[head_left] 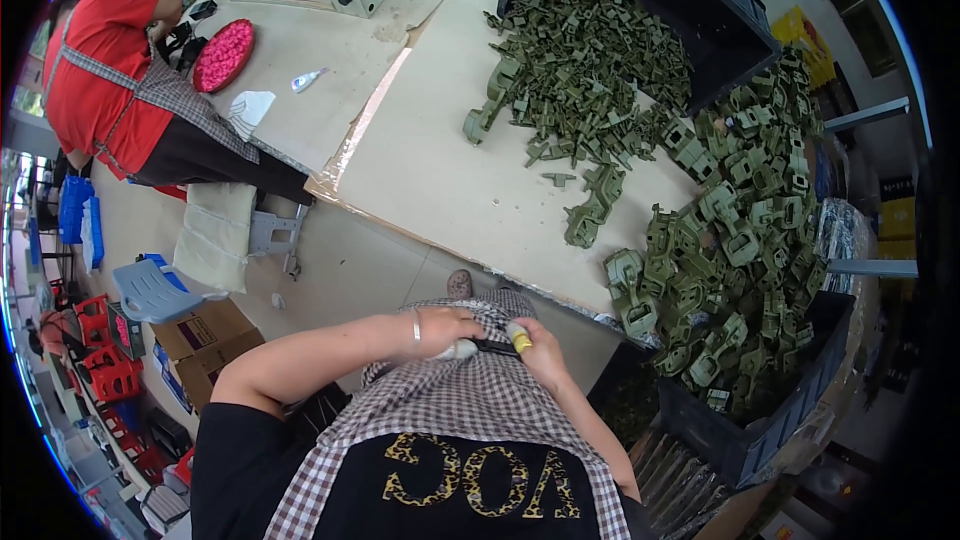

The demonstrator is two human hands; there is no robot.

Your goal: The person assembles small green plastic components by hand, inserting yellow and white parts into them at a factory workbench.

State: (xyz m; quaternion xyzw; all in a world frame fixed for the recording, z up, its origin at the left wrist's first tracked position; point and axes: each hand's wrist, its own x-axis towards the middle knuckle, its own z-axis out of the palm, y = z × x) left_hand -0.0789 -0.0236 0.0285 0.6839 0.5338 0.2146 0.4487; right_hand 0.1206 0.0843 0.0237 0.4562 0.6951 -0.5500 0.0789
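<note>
Over our checked apron [450, 395], our left hand [447, 328] closes around a white object [458, 349] while our right hand [535, 342] grips a yellow-handled tool [519, 339]; a dark piece [494, 346] spans between them, below the cardboard-topped table [450, 180] heaped with green plastic parts [590, 60].

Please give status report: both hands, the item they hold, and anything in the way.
Left hand closed on white object. Right hand grips yellow-tipped tool, both at lap. Green plastic parts heaped on table, untouched. Nothing in the way.

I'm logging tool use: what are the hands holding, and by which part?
Both hold one small tool: left hand on its whitish end, right hand on the yellow-tipped end; dark middle bare.
</note>
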